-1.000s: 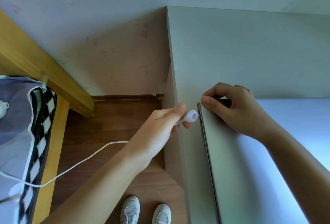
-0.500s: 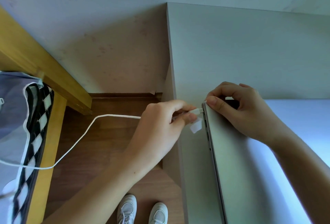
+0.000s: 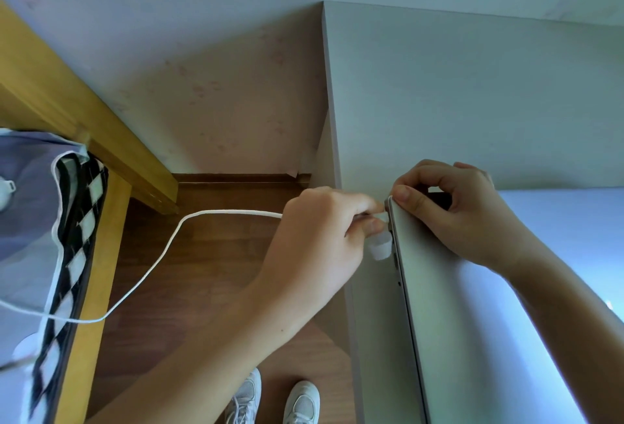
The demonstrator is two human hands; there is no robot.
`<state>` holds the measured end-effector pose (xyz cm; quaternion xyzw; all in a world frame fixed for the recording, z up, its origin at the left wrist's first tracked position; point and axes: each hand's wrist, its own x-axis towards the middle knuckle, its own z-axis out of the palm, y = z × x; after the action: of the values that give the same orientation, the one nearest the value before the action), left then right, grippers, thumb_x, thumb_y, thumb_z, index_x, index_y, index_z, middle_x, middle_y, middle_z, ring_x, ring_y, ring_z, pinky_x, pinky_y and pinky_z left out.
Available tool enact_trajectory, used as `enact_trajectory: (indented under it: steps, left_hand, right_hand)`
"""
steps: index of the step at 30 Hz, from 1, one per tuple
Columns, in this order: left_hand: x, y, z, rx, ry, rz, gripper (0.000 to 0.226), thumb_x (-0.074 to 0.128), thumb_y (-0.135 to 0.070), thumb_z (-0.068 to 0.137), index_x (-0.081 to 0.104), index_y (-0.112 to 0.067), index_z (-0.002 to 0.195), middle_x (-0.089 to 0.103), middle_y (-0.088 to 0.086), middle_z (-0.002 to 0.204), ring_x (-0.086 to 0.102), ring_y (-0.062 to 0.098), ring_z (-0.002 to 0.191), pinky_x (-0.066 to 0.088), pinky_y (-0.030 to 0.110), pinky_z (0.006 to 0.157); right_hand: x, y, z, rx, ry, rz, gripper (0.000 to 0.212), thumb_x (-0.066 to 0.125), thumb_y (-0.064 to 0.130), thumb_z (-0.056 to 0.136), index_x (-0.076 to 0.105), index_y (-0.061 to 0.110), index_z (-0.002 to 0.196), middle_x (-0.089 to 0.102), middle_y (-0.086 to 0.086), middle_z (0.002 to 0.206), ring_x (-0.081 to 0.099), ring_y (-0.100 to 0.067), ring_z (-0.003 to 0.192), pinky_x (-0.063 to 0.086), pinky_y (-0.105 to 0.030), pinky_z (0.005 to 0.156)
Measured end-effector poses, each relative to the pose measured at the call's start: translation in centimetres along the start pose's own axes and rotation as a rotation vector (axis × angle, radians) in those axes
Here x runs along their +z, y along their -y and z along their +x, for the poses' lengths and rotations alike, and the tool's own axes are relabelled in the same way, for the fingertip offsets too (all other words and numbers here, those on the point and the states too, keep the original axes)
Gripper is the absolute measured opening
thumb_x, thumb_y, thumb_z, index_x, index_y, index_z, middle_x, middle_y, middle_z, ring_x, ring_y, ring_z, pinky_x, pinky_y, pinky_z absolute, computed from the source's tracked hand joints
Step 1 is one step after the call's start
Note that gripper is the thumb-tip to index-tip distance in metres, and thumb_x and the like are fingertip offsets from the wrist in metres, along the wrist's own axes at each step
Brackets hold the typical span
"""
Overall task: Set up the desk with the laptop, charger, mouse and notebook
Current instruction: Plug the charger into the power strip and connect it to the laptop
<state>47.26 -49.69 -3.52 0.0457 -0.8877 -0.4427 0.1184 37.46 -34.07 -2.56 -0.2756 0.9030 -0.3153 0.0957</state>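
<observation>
- Left hand [image 3: 324, 231] sits mid-frame, fingers pinched around the charger plug [image 3: 380, 216], pressing it at the laptop's [image 3: 472, 305] left edge near the far corner. Can't tell from here if it's actually seated in the port.
- Right hand [image 3: 456, 210] is curled over that same far corner, thumb on the lid edge, bracing the closed laptop, which lies flat on the desk [image 3: 472, 92] in the lower right of the frame.
- Biggest risk imo: the plug going in crooked. My view of the port is blocked by the fingers, so a skewed push could jam the tip or scrape the casing.
- The little white tab [image 3: 380, 248] dangling just below the plug could get caught between connector and laptop.
- The cable [image 3: 162, 254] loops across the floor gap toward the bed [image 3: 30, 221] at the left edge. If it snags on the wooden bed frame [image 3: 101, 139] or the checkered fabric, it'll probably tug the plug right back out.
- Shoes [image 3: 270, 400] at bottom centre are near the slack, so tripping on it looks possible.
- Room-wise: the laptop sits just beside the desk's left edge, so a hard sideways pull could drag it toward the drop.
- Plenty of bare desk in the upper right for the mouse and notebook, neither of which I can see.
</observation>
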Motion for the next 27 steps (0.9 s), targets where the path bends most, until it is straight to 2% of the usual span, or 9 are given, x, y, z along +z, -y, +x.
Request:
enact_trajectory:
  steps: [5,9,11,13,14,16,18,22,27]
  left_hand:
    - [1.5,0.5,-0.2,-0.034,-0.098,0.047,0.010,0.070,-0.022,0.078,0.077,-0.020,0.086,0.073,-0.003,0.072,0.065,0.019,0.069,0.053,0.033,0.060]
    - [2.6,1.7,0.0,0.034,-0.116,0.089,0.012,0.065,-0.019,0.081,0.076,-0.015,0.086,0.069,0.002,0.069,0.059,0.020,0.066,0.049,0.035,0.058]
    - [3.0,2.4,-0.2,0.120,-0.103,0.143,0.012,0.063,-0.016,0.086,0.074,-0.012,0.089,0.070,0.000,0.075,0.057,0.020,0.073,0.048,0.038,0.062]
    - [3.2,3.0,-0.6,0.203,-0.108,0.288,0.020,0.057,-0.021,0.093,0.072,-0.012,0.102,0.073,-0.001,0.096,0.062,0.021,0.090,0.049,0.039,0.076]
    - [3.2,3.1,-0.9,0.232,-0.102,0.361,0.027,0.051,-0.026,0.096,0.069,-0.012,0.111,0.071,0.000,0.112,0.062,0.021,0.103,0.048,0.040,0.086]
    - [3.1,2.5,-1.6,0.252,-0.038,0.477,0.046,0.037,-0.040,0.101,0.057,-0.012,0.132,0.055,0.004,0.139,0.049,0.021,0.129,0.038,0.041,0.104]
    - [3.4,1.4,-2.2,0.264,0.051,0.537,0.060,0.027,-0.053,0.099,0.041,-0.014,0.144,0.037,0.005,0.152,0.032,0.021,0.142,0.028,0.045,0.111]
    - [5.3,-1.0,-3.2,0.326,0.162,0.561,0.070,0.032,-0.061,0.094,0.033,-0.017,0.148,0.027,0.005,0.157,0.024,0.025,0.145,0.022,0.048,0.112]
    - [9.0,-3.9,-3.4,0.362,0.245,0.595,0.072,0.034,-0.059,0.091,0.034,-0.015,0.147,0.029,0.009,0.156,0.029,0.027,0.143,0.023,0.048,0.111]
  right_hand:
    - [0.8,-0.4,0.3,0.022,-0.015,-0.065,0.022,0.037,0.063,0.075,0.050,0.047,0.067,0.064,0.017,0.081,0.055,0.000,0.078,0.024,-0.047,0.108]
    - [1.4,-1.1,0.9,0.066,-0.006,-0.104,0.017,0.043,0.055,0.078,0.053,0.044,0.071,0.062,0.016,0.081,0.055,-0.001,0.075,0.021,-0.046,0.109]
    - [1.9,-1.6,1.1,0.047,-0.012,-0.125,0.021,0.041,0.059,0.077,0.054,0.043,0.069,0.059,0.018,0.076,0.052,0.005,0.069,0.029,-0.048,0.104]
    - [2.4,-2.0,1.0,0.003,-0.010,-0.163,0.029,0.040,0.058,0.078,0.061,0.038,0.072,0.055,0.018,0.073,0.049,0.004,0.066,0.039,-0.049,0.094]
    - [2.5,-2.0,0.8,-0.013,-0.016,-0.168,0.031,0.042,0.055,0.080,0.064,0.035,0.076,0.054,0.018,0.075,0.050,0.001,0.069,0.042,-0.048,0.089]
    - [2.3,-1.9,0.3,-0.046,-0.070,-0.178,0.028,0.046,0.049,0.083,0.068,0.031,0.083,0.057,0.014,0.084,0.057,-0.013,0.079,0.043,-0.045,0.085]
    - [1.6,-2.3,-1.1,-0.096,-0.153,-0.306,0.025,0.049,0.043,0.086,0.069,0.030,0.094,0.062,0.007,0.100,0.059,-0.021,0.093,0.040,-0.044,0.085]
    - [-0.2,-4.2,-6.2,-0.049,-0.221,-0.572,0.039,0.050,0.039,0.089,0.059,0.026,0.124,0.055,-0.001,0.133,0.048,-0.023,0.120,0.032,-0.054,0.101]
    - [-3.1,-7.2,-13.2,0.243,-0.156,-0.627,0.054,0.038,0.046,0.092,0.042,0.023,0.140,0.042,-0.001,0.147,0.035,-0.022,0.136,0.022,-0.056,0.111]
